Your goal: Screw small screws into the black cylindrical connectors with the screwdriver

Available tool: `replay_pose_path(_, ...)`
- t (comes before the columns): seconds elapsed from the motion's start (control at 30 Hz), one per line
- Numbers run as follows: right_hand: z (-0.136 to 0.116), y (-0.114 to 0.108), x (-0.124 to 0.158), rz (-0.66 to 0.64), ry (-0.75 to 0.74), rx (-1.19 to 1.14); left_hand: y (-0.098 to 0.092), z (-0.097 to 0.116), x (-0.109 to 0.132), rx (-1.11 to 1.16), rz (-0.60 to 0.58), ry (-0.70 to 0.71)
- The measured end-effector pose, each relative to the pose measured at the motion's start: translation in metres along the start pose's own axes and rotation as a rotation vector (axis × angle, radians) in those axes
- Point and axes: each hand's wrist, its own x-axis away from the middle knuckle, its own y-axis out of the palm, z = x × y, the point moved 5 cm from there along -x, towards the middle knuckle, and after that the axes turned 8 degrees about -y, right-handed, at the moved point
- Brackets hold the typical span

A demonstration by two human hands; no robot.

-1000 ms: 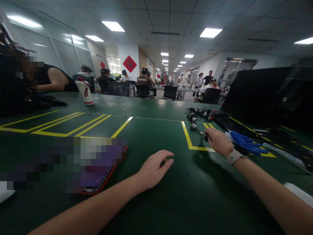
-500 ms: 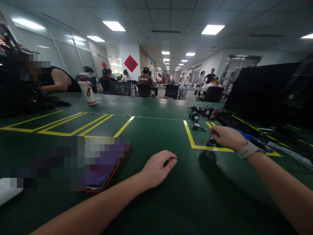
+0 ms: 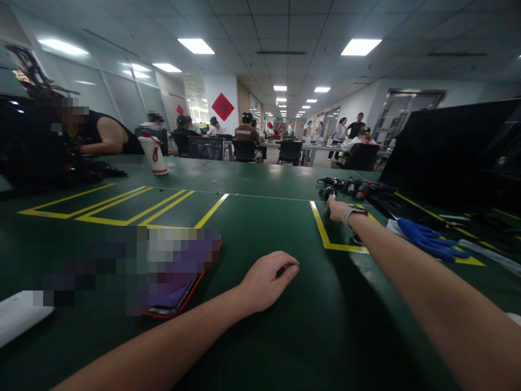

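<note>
Silver-ended part [image 3: 331, 191] lies just beyond the yellow tape [image 3: 342, 248] at a person's right hand [image 3: 337, 209] — grip impossible to tell — one round piece [image 3: 357, 238] apparently placed inside, a dark cluster [image 3: 350, 187] outside; left hand [image 3: 269, 279] curls empty.

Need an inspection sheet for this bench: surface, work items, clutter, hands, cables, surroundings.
Surface: green table, marked with yellow tape.
Work items: black-and-silver part at the right hand; ring-like metal part partly hidden by the right forearm.
Clutter: purple item with red edge, partly pixelated; white-and-red cup; blue glove.
Hands: left hand loosely curled, nothing seen in it; right, grip unclear.
Cables: dark loop near the parts, possibly cable.
Surroundings: co-worker leaning at far left; seated people farther back.
</note>
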Motion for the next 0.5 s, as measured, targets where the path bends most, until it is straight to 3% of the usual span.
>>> replay_pose_path(0.13, -0.011, 0.006, 0.006, 0.024, -0.064, -0.078, 0.0, 0.0, -0.001, -0.005, -0.01, -0.004)
replay_pose_path(0.23, -0.033, 0.007, 0.024, 0.054, -0.184, -0.164, 0.001, 0.0, -0.003, 0.003, -0.015, -0.025)
replay_pose_path(0.5, -0.115, 0.008, 0.127, 0.129, -0.613, -0.564, 0.0, -0.012, 0.0, 0.082, 0.104, -0.174)
